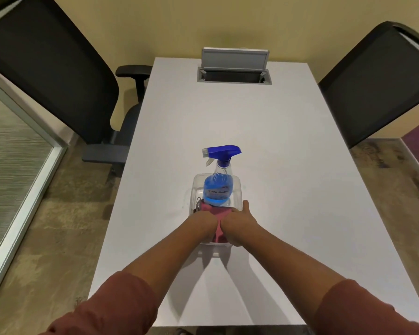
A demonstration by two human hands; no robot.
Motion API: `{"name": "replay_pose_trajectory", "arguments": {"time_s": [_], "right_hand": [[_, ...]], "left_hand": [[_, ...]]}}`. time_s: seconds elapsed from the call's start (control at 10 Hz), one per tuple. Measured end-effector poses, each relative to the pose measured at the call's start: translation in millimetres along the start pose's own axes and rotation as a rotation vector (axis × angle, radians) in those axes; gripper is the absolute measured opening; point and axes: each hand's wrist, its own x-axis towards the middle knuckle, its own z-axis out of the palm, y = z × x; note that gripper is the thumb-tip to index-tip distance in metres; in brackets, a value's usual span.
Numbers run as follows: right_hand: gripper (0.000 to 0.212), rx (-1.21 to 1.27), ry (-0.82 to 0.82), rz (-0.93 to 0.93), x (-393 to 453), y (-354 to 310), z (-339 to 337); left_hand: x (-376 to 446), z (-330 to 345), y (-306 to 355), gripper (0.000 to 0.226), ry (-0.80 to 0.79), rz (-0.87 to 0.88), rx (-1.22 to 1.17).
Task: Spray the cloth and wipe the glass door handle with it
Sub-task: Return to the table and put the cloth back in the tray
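Note:
A clear spray bottle [218, 187] with blue liquid and a blue trigger head stands upright in a clear plastic tray [237, 187] on the white table. A pink-red cloth [218, 215] lies in the tray's near half. My left hand [203, 224] and my right hand [240, 226] both reach into the tray, side by side, with fingers curled down over the cloth. The right thumb rests by the tray's right rim. Most of the cloth is hidden under my hands. No door handle is in view.
The white table [276, 153] has an open cable box [234, 68] at its far end. Black office chairs stand at the left [53, 76] and right [382, 88]. A frosted glass panel with a metal frame [22, 165] runs along the left.

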Motion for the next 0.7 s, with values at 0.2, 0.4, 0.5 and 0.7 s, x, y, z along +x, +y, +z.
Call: {"name": "replay_pose_trajectory", "arguments": {"time_s": [0.2,0.4,0.5,0.7], "right_hand": [[0.045,-0.057,-0.009,-0.024,11.8,0.2,12.2],[0.043,-0.069,0.019,-0.038,16.0,3.8,15.4],[0.051,-0.025,0.005,-0.051,12.9,6.2,14.7],[0.019,0.168,0.117,-0.047,-7.1,11.6,11.0]], "left_hand": [[27.8,30.0,-2.4,0.036,-0.091,-0.085,-0.271],[26.0,33.5,-8.3,0.035,-0.090,-0.084,-0.383],[17.5,32.6,-9.4,0.035,-0.113,-0.082,-0.395],[-32.2,9.0,-0.8,0.025,0.056,-0.021,-0.367]]}}
